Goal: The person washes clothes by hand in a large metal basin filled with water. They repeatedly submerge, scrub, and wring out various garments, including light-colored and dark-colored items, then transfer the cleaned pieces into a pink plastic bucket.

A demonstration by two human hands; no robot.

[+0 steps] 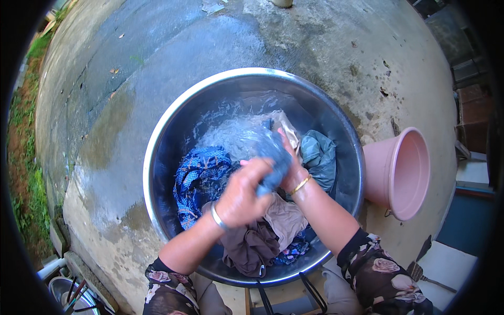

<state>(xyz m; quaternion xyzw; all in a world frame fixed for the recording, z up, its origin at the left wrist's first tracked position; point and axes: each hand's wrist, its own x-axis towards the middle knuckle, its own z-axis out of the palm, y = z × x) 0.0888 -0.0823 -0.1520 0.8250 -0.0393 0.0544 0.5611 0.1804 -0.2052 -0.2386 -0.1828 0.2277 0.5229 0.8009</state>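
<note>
A wide metal basin (169, 130) of water stands before me, with several wet garments in it. My left hand (245, 193), wearing a silver-coloured bangle, grips a blurred blue-grey cloth (277, 157). On the cloth's other side is my right hand (293, 171), with a gold-coloured bangle at the wrist; it holds the cloth too. Beneath them the water (232, 134) is splashing. Around the hands lie a blue patterned cloth (197, 169), a grey-green garment (319, 157), a dark brown garment (252, 248) and a pale mauve cloth (285, 222).
A pink plastic bucket (378, 169) lies tipped on its side against the basin's right. Wet concrete (189, 51) surrounds the basin. At lower left, a metal bowl (65, 289) holds utensils, beside concrete blocks (88, 279). Grass (29, 169) runs along the left edge.
</note>
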